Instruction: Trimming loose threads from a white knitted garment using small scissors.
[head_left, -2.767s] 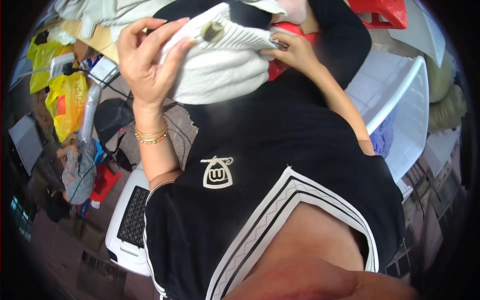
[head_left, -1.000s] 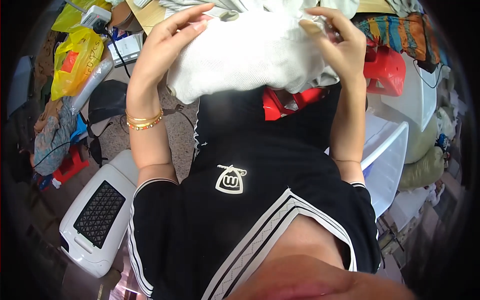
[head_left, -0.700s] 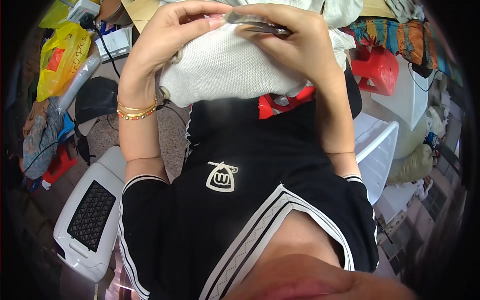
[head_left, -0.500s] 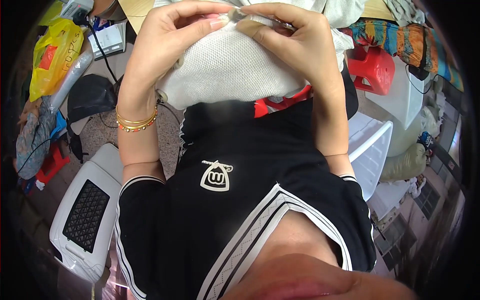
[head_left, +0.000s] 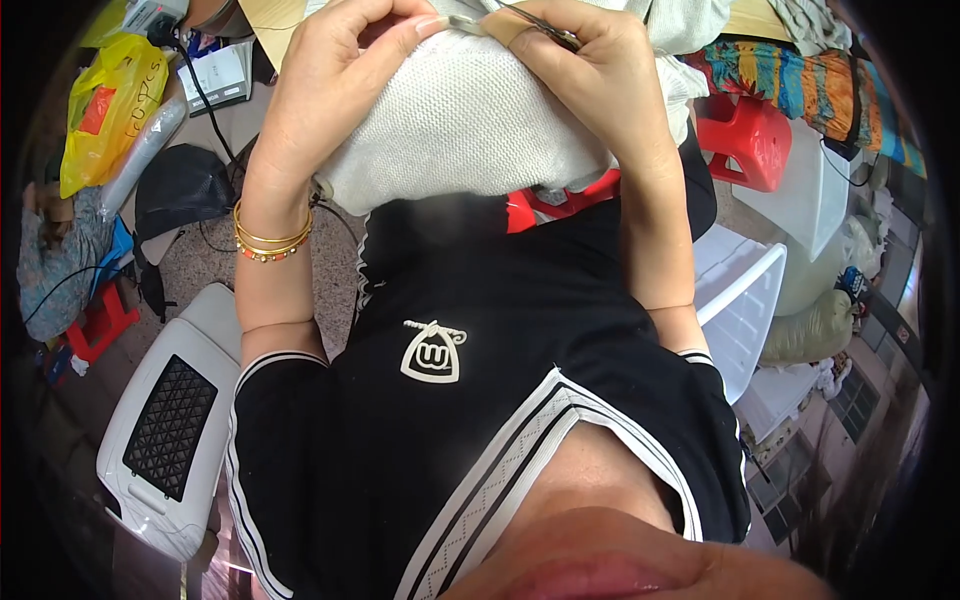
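A cream knitted fabric piece [head_left: 480,120], probably a garment, is draped over my lap. My left hand [head_left: 335,85], with gold bangles at its wrist, pinches a greyish edge of the knit between thumb and forefinger near the top of the view. Opposite it, my right hand [head_left: 600,85] is closed, its thumb and forefinger at the same edge. A small dark metal tool with thin points, like thread snips [head_left: 545,28], sits in my right hand; part of it is covered by the fingers.
Red plastic stools [head_left: 745,140] and a white bin [head_left: 740,300] stand at right, near colourful patterned cloth [head_left: 800,85]. To the left are a yellow plastic bag [head_left: 115,110], a black cord [head_left: 200,95], a white-and-black plastic unit [head_left: 170,420] and another person's patterned clothing [head_left: 65,270].
Both hands have shifted slightly upward with the pinched edge. My right hand has turned, so more of the dark tool shows. The person at far left has moved a little.
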